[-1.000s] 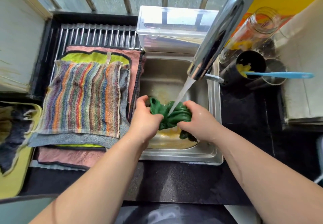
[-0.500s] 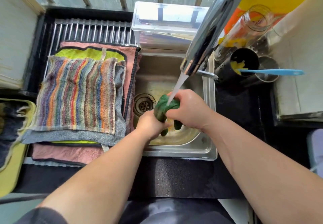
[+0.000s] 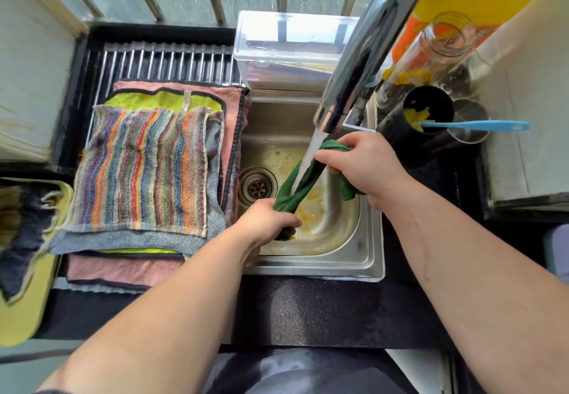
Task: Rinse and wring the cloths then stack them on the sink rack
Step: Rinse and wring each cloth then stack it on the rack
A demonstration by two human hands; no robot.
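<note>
**Wad drawn out into a twisted rope over the basin**

Since half a second ago the green cloth (image 3: pixel 303 184) has gone from a bunched wad to a taut, twisted rope. The hands have parted along it, the right hand (image 3: pixel 363 166) toward 1 o'clock and the left hand (image 3: pixel 264 221) toward 7 o'clock.

That line is the cloth's long axis. It runs from 7 to 1 o'clock above the sink (image 3: pixel 338 259), with the drain (image 3: pixel 257 186) at its 9 o'clock. The left fingers (image 3: pixel 288 222) are curled tight round the lower end. The right fingers (image 3: pixel 331 155) are wrapped round the upper end, and a loose tail hangs out below that hand at 5 o'clock. Water (image 3: pixel 309 156) from the tap (image 3: pixel 354 85) strikes the upper half of the rope.

The cloth looks soaked and dark, with spiral folds along its length. Wringing probably calls for turning the two ends opposite ways about this axis, clear of the stream.

The sink rack (image 3: pixel 166 61) lies at 9 o'clock, nearer the left hand. A striped cloth (image 3: pixel 144 169) tops the stack there.
</note>
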